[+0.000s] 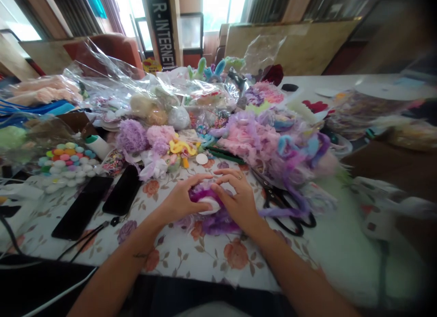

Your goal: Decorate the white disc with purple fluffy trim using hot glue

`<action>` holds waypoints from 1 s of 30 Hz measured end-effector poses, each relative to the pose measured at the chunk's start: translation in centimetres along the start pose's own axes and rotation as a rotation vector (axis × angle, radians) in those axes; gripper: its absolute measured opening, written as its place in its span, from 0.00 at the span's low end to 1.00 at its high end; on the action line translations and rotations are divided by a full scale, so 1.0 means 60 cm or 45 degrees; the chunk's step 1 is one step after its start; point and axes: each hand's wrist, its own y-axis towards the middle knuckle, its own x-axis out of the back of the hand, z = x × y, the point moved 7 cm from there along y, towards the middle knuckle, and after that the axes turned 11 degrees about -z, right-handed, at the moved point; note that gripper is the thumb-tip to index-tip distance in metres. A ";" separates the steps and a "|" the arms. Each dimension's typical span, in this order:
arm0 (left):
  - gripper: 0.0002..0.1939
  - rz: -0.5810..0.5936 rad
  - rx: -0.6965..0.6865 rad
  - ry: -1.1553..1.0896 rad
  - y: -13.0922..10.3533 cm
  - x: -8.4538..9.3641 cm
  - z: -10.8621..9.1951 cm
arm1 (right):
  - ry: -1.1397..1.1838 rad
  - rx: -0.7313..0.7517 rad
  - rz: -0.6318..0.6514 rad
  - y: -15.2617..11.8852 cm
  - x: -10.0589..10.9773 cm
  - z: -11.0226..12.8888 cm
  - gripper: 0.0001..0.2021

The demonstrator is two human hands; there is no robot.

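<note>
Between my two hands is a bundle of purple fuzzy yarn [218,223] with a round white piece [209,205] at its front. My left hand [184,196] curls round its left side, the thumb pressed on the white piece. From the other side my right hand [239,196] closes over the top and right of the bundle, a ring on one finger. A fuzzy purple strand [283,212] runs out to the right, across black-handled scissors [285,201]. My fingers partly cover the bundle.
A heap of pink and purple fluffy material [252,135] and plastic-wrapped craft supplies lies beyond my hands. Two black phones [83,208] and colourful pompoms [66,160] are on the left. A small white disc [201,158] rests on the flowered tablecloth [191,258].
</note>
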 end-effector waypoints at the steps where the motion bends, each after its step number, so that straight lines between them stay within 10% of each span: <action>1: 0.35 0.009 0.004 -0.008 0.000 -0.001 0.000 | 0.023 -0.031 0.003 0.001 0.001 -0.001 0.05; 12: 0.34 0.041 0.038 0.031 -0.001 -0.002 -0.004 | -0.053 -0.276 -0.279 0.007 0.051 -0.005 0.15; 17: 0.37 -0.022 0.112 0.009 0.000 0.003 0.001 | -0.045 0.128 -0.001 0.006 0.027 0.039 0.06; 30: 0.37 -0.077 0.062 0.039 0.000 0.010 -0.002 | -0.199 0.323 0.376 -0.014 -0.014 0.026 0.09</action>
